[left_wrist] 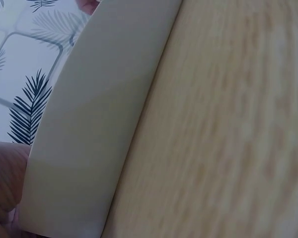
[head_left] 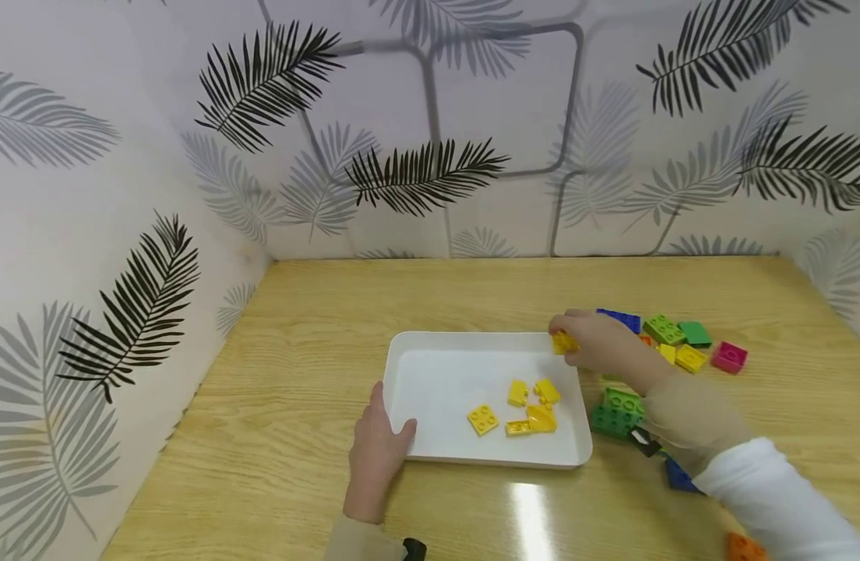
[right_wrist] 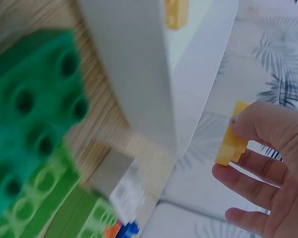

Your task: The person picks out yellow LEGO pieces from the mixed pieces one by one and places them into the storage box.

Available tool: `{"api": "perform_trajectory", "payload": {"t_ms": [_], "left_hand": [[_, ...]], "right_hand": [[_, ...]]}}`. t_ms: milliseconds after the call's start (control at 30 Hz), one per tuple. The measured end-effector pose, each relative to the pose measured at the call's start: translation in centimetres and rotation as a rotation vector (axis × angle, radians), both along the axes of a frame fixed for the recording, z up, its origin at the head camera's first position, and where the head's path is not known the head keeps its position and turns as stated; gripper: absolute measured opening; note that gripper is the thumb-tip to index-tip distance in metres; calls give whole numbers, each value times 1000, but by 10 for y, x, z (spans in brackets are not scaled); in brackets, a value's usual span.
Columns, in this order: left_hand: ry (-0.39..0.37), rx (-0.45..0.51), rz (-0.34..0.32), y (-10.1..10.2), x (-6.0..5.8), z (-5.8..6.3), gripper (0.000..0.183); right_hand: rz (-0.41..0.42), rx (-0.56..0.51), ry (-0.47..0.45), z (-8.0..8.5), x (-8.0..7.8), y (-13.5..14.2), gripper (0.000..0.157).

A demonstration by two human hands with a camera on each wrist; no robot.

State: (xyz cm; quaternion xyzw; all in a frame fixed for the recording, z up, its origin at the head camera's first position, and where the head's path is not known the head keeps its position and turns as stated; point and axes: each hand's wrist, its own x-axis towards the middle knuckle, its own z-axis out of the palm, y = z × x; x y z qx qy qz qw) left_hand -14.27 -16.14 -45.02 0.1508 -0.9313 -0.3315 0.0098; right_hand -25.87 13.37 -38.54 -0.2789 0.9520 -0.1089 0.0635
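A white tray [head_left: 437, 389] lies on the wooden table with several yellow toy bricks [head_left: 482, 419] inside, toward its right half. My left hand [head_left: 377, 448] holds the tray at its near left corner, thumb by the near rim and fingers along the left side. Over the tray's far right corner, my right hand [head_left: 601, 343] pinches a yellow brick [right_wrist: 232, 136] between thumb and fingers. In the right wrist view that brick is held clear above the rim. The left wrist view shows the tray's outer wall [left_wrist: 89, 109], with only part of the left hand [left_wrist: 7, 178] beside it.
Right of the tray lie loose bricks: dark green [head_left: 612, 422], light green [head_left: 664, 329], blue [head_left: 619, 319], yellow [head_left: 690, 358] and pink [head_left: 729, 357]. An orange brick [head_left: 744, 548] is near the front edge. A leaf-patterned wall covering [head_left: 500, 210] stands behind the table.
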Motion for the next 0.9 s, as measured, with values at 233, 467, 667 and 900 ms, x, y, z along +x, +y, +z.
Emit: {"api": "perform_trajectory", "payload": {"t_ms": [233, 467, 667, 900], "left_hand": [[15, 8, -1, -3, -2, -3, 72], [30, 7, -3, -3, -1, -5, 71], [25, 2, -4, -2, -1, -6, 71], [32, 1, 9, -3, -3, -8, 72]], "right_hand": [[98, 0, 28, -2, 0, -35, 35], [150, 29, -9, -6, 0, -62, 34], [203, 72, -51, -12, 4, -80, 31], [313, 123, -4, -19, 12, -96, 27]]}}
